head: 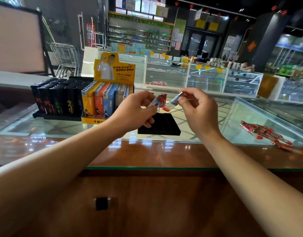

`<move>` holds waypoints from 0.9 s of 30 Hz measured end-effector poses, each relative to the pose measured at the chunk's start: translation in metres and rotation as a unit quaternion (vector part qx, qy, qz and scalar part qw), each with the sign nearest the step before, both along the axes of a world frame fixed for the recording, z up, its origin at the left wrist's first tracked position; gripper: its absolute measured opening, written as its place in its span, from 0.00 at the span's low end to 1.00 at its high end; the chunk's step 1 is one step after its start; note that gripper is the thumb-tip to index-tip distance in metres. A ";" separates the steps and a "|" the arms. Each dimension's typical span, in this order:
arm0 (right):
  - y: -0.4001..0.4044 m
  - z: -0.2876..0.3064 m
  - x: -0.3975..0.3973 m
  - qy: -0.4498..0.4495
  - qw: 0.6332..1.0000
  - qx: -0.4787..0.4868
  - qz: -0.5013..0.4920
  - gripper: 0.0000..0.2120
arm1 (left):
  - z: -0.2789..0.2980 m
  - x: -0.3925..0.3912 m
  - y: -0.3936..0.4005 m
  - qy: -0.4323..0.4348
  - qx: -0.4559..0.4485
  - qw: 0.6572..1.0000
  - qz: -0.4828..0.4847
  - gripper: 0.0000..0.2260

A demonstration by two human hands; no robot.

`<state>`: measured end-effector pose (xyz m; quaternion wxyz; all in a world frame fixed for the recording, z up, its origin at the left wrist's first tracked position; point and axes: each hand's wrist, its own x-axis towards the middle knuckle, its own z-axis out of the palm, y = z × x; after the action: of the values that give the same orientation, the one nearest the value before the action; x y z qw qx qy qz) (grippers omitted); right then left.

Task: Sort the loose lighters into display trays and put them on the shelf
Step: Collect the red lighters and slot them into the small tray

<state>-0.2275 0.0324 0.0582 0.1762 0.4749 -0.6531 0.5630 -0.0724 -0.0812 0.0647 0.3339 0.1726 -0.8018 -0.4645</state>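
Note:
My left hand (pixel 135 110) grips a small bunch of clear lighters with red ends (pixel 158 101) above a black display tray (pixel 162 125) on the glass counter. My right hand (pixel 198 108) pinches a single clear lighter (pixel 173 102) by its metal top, its red base pointing down toward the tray. The tray's slots look bare. A pile of several loose red-ended lighters (pixel 267 134) lies on the glass at the right.
A filled tray of black lighters (pixel 56 101) and a yellow display box of coloured lighters (pixel 104 101) stand at the left on the counter. The wooden counter edge (pixel 156 154) runs in front. Glass showcases (pixel 198 77) and shelves stand behind.

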 end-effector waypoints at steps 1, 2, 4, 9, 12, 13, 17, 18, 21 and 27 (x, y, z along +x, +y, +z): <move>-0.004 0.001 -0.001 0.010 1.000 0.009 -0.005 0.10 | 0.003 -0.001 -0.001 0.003 0.001 1.000 -0.003 0.07; -0.007 0.002 -0.003 0.019 1.000 0.020 -0.009 0.10 | 0.005 -0.003 -0.002 0.007 -0.001 1.000 -0.005 0.07; -0.014 0.005 -0.005 0.024 0.999 0.046 -0.004 0.10 | 0.008 -0.005 -0.003 0.018 -0.010 1.000 -0.002 0.08; -0.025 0.014 -0.014 0.035 0.997 0.064 0.018 0.08 | 0.001 -0.009 -0.004 0.039 -0.013 0.999 -0.004 0.08; -0.030 0.018 -0.020 0.039 0.997 0.060 0.025 0.07 | -0.005 -0.012 -0.006 0.046 -0.014 0.999 0.008 0.10; -0.031 0.017 -0.022 0.042 0.997 0.056 0.025 0.07 | -0.007 -0.012 -0.008 0.047 -0.009 0.999 0.011 0.11; -0.036 0.005 -0.026 0.045 0.998 0.042 0.018 0.07 | -0.013 -0.011 -0.011 0.037 0.007 0.999 0.023 0.13; -0.037 0.001 -0.026 0.046 0.998 0.039 0.015 0.07 | -0.014 -0.011 -0.011 0.037 0.007 0.999 0.025 0.13; -0.037 -0.005 -0.026 0.052 0.998 0.029 0.015 0.07 | -0.013 -0.010 -0.012 0.042 0.008 0.999 0.027 0.12; -0.037 -0.008 -0.024 0.063 0.997 0.032 0.010 0.06 | -0.014 -0.009 -0.009 0.030 -0.015 0.999 0.017 0.12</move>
<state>-0.2514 -0.0046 0.0501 0.1960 0.5216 -0.6532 0.5127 -0.0811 -0.0905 0.0507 0.3683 0.1667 -0.7955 -0.4515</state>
